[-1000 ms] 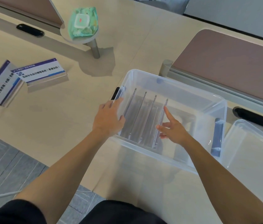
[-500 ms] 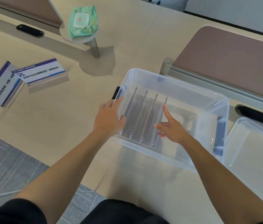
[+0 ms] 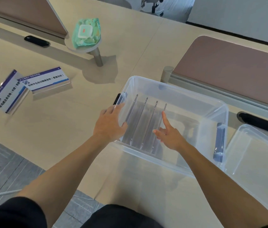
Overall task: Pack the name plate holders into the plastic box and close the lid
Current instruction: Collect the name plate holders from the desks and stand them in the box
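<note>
- Two holders (image 3: 4, 92) lie flat at the left of the pale, matte desk (image 3: 60, 129), well apart from the box: clear acrylic wedges with white printed cards edged in purple, one overlapping the other's corner.
- A soft green wipes pack (image 3: 86, 32) with a white flap rests on a small round stand with a metal post.
- The left hand (image 3: 109, 124) lies spread over the box's left rim, fingers loosely extended, thumb inside against the wall; it is not clenched.
- The box (image 3: 176, 96) is a rectangular tub of translucent, slightly frosted plastic with rounded corners and blue-grey clip handles at each short end.
- Four more clear holders (image 3: 144, 122) stand on edge in the box's left half, in parallel rows, thin upper edges glinting.
- The right hand (image 3: 169, 134) is inside the box, forefinger straight and touching the rightmost holder, other fingers curled; it grips nothing.
- The lid (image 3: 260, 162), the same cloudy plastic, lies on the desk just beside the box's right end.
</note>
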